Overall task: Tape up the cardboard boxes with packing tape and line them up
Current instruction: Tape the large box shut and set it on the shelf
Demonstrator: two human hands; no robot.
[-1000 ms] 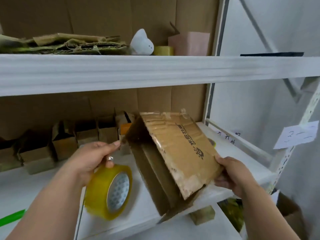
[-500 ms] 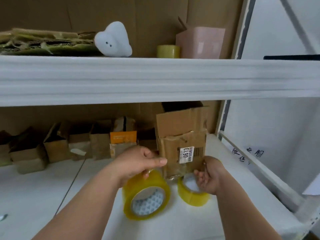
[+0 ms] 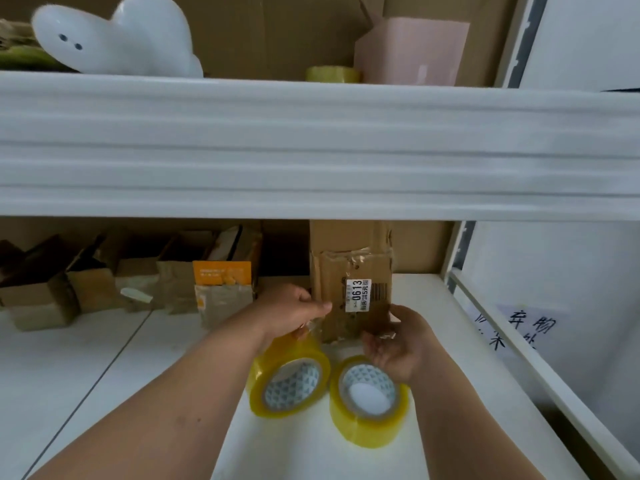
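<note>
A: Boxes first. What stands where?

B: Tall cardboard box (image 3: 351, 271) upright on the lower shelf (image 3: 433, 341), right of centre, top flaps up under the upper shelf (image 3: 311, 147). White label reading 0613 on its front. Inside not visible. To its left, a row of small boxes (image 3: 104, 282) along the back, flaps open, contents too dark to tell; one has an orange front (image 3: 221, 271).

A: Hands?

B: Left hand (image 3: 294, 310) pinches a strip of clear tape (image 3: 311, 325) at the box's left edge. Right hand (image 3: 398, 344) is released, palm up, fingers loosely curled near the box's lower right corner; cannot tell if it touches.

A: Tape rolls?

B: Two yellow rolls just in front of the box: left roll (image 3: 287, 382) tilted under the left hand, right roll (image 3: 369, 400) lying flat, partly under the right hand.

A: Room, surface?

B: White shelf, bare toward the front left. Rail (image 3: 519, 344) on the right. Upper shelf carries a white figure (image 3: 114, 36), another tape roll (image 3: 332, 73), a pink box (image 3: 412, 51).
</note>
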